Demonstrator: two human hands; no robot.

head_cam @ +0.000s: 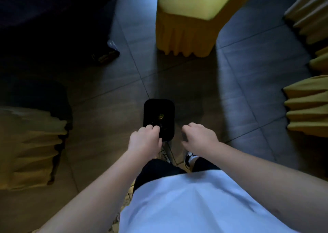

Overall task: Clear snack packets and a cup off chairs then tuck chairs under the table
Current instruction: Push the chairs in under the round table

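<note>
Shirt (195, 202): nearest the camera was a pale, smooth cloth top, filling the near right of the view above dark trousers.
Floor (239, 94): large grey tiles, matt, with thin diagonal joints.
Far chair (188, 16): yellow fabric cover with a pleated skirt, flat seat bare as far as the view showed, standing well beyond the hands, slightly right of them.
Left chair (30, 144): same pleated cover, dim, near left; its seat was mostly out of view.
Right chairs (305, 108): pleated yellow skirts at the right edge.
Bin (159, 119): small black rounded-rectangle bin, open-topped, long axis running near to far, directly ahead of and below the hands; something small and glinting lay inside, too dark to name.
Left hand (144, 140): curled, fingers over the bin's near rim; whether it pinched anything could not be told.
Right hand (199, 137): loosely curled, apparently holding nothing, just right of the bin.
Judgement: the left hand was nearer the bin, seemingly dropping rubbish; chairs remained to be tucked.
</note>
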